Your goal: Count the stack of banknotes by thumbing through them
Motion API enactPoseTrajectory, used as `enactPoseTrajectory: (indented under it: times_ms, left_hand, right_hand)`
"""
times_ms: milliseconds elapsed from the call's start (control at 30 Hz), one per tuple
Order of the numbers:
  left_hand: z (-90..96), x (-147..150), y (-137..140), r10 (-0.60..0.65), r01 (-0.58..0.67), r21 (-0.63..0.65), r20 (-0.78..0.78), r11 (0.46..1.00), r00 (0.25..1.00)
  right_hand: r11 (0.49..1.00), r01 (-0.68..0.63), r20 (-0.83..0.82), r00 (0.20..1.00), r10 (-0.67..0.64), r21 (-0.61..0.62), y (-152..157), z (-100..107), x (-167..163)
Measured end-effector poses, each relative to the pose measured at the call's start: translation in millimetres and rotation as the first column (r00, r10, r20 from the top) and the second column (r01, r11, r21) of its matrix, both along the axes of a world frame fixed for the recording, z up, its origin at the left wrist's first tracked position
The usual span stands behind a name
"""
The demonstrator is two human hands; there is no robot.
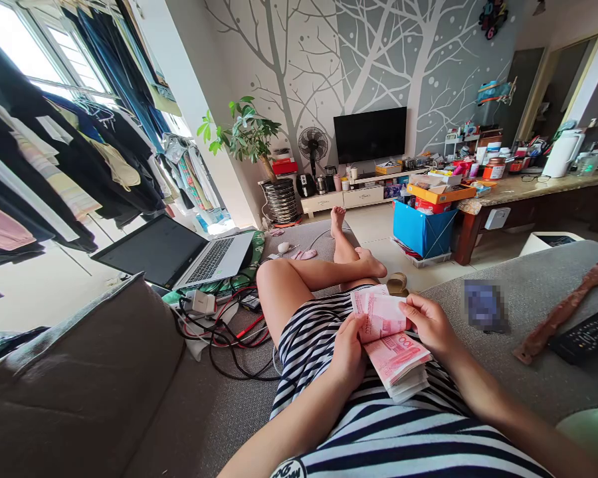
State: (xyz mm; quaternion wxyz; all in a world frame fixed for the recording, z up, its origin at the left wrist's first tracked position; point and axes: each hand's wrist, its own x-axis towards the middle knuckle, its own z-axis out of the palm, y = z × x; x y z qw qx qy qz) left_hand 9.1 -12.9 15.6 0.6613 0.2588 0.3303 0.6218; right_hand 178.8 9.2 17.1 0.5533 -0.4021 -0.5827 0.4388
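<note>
A thick stack of red and pink banknotes (397,358) sits over my lap, folded or bent so that part fans up and part hangs toward me. My left hand (350,348) is closed around the stack's left side, its thumb on top of the notes. With closed fingers, my right hand (426,320) pinches the right edge of an upper banknote (383,315). A "100" shows on the lower notes. The striped dress (309,338) covers my lap beneath. Some of my left fingers are hidden under the money.
Left of my legs lie an open laptop (212,262), a white charger (199,303) and tangled cables (239,348). On the grey sofa (458,352) to the right are a blurred blue item (484,305), a long brown object (563,315) and a black remote (585,337). A blue box (423,229) stands beyond.
</note>
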Motion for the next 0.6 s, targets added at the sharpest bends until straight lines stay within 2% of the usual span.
enactPoseTrajectory:
  times_ms: [300, 600]
  left_hand:
    - [-6.2, -1.3, 2.7, 0.001, -0.001, -0.007, -0.003, 1.0, 1.0]
    - [-3.4, -1.0, 1.5, -0.013, 0.013, -0.004, 0.001, 1.0, 1.0]
  right_hand:
    - [1.0, 0.008, 0.001, 1.0, -0.008, 0.023, -4.1, 3.7, -1.9]
    - [0.999, 0.027, 0.023, 0.999, -0.028, 0.046, -4.5, 6.7, -1.8]
